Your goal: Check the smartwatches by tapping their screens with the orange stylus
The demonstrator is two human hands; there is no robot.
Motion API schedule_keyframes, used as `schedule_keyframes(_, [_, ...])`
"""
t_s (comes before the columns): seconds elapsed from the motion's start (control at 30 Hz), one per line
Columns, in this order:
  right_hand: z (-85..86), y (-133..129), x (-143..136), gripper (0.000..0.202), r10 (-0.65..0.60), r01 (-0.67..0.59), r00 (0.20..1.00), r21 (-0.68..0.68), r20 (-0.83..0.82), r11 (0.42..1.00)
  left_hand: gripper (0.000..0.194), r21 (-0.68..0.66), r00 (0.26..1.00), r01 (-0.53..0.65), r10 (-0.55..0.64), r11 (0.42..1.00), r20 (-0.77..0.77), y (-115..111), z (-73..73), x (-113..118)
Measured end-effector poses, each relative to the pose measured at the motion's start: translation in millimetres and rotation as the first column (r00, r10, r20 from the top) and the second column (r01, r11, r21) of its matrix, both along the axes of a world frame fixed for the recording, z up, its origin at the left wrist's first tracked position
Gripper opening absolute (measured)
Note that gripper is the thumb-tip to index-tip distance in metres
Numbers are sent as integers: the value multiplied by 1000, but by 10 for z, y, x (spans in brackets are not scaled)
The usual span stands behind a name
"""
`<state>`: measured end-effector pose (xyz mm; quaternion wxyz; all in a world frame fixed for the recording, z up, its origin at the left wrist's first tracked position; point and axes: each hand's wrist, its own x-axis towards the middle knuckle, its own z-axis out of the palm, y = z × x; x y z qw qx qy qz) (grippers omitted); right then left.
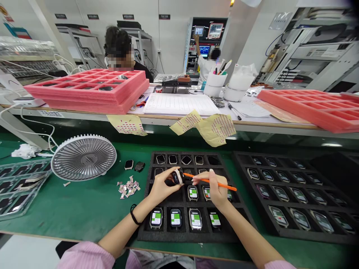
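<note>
My left hand (162, 186) grips a smartwatch body (177, 177) by its edges, tilted up above a black foam tray (165, 236). Between the fingers of my right hand (215, 188) is a thin orange stick (228, 186), held like a pen. Its tip points left and reaches the side of the watch; whether it touches cannot be made out. Below my hands, several watches such as this one (195, 219) lie in the tray with lit green-and-white screens. Watches in the far rows have dark screens, like this one (173, 159).
Left of the tray lie two loose watch bodies (129, 164) and a pile of small strips (128, 188). A round fan (85, 157) stands further left, beside a clear plastic tray (28, 201). Another foam tray (263, 198) is at right. Pink foam trays (92, 101) sit on the shelf.
</note>
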<state>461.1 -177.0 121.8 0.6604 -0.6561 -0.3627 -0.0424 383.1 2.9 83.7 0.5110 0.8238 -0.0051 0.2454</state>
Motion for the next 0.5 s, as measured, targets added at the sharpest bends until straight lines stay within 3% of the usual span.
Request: schedule_keyframes(0.5, [34, 11, -25, 49, 81, -82, 996, 41, 23, 996, 52, 16, 999, 39, -38, 999, -13, -18, 7, -9])
